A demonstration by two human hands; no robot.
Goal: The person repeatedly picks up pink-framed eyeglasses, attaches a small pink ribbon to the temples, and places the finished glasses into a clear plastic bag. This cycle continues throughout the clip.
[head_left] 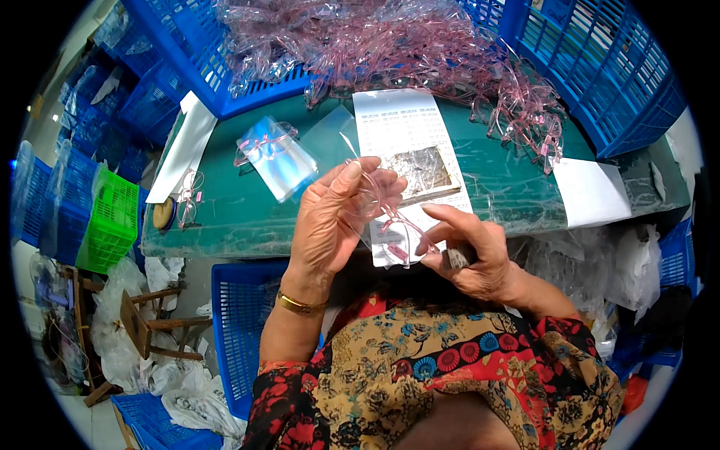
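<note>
Above the counter's near edge, I find pink glasses held between two hands. The left hand pinches their upper end between thumb and forefinger, apparently to steady them. The right hand is at the lower end, forefinger and thumb apart; I cannot tell whether its other fingers grip. Beyond lie a printed sheet and clear sleeves, probably set there for easy reach. Farther back is a heap of wrapped glasses. The left blue basket tilts beside it, glasses reaching its rim; the right blue basket stands opposite, contents unconfirmed.
</note>
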